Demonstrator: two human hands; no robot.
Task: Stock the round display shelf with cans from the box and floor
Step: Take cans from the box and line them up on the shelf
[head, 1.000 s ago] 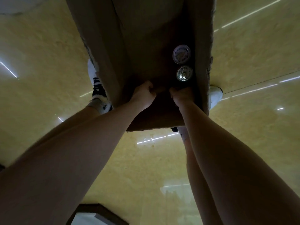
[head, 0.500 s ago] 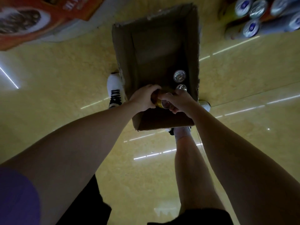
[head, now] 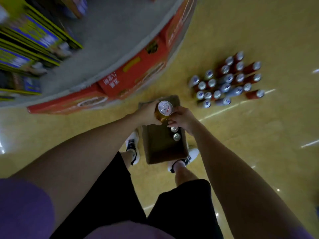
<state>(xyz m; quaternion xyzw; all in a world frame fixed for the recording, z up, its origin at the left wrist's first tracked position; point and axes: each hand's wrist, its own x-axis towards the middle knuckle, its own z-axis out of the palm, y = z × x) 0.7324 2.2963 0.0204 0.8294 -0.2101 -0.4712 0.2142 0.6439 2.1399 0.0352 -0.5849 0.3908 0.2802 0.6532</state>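
Note:
A gold can (head: 164, 110) with a white lid is up above the open cardboard box (head: 164, 152). My left hand (head: 148, 112) grips its side. My right hand (head: 183, 118) curls against the other side, fingertips at the can's lower part. Two cans (head: 175, 133) stand inside the box along its right wall. The round display shelf (head: 110, 42) with a grey top and a red printed rim lies at the upper left. A group of several red and blue cans (head: 226, 81) stands on the floor at the right.
Yellow and blue boxed goods (head: 31, 42), blurred, are stacked on the shelf at the far left. My feet in white shoes (head: 133, 147) flank the box on the glossy yellow floor (head: 259, 152).
Both hands have come up out of the box with the gold can. My view has risen and swung back, bringing the shelf and the floor cans into sight.

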